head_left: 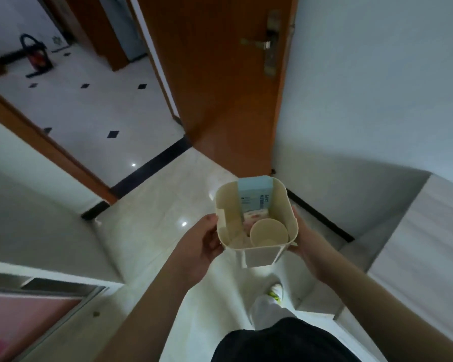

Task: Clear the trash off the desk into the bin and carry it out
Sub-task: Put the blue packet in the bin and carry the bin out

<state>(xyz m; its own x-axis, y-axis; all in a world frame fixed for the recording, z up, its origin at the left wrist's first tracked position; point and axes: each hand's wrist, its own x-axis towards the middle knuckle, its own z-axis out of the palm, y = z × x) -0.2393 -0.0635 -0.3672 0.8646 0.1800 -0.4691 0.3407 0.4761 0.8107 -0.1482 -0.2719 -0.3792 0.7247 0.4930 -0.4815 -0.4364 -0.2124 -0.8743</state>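
Now we are holding the bin at waist height, clamped between the left hand and right hand, facing the open wooden door. Likely trouble: we are gripping smooth plastic walls with flat palms, so a bump against the door could tip it. Inside are standing a tall pale-blue carton, a round paper cup and crumpled wrappers.

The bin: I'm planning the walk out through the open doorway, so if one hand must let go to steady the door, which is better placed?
Probably the right hand: the door and its handle are on that side of the bin, while the left hand faces the open doorway. The door already stands open.
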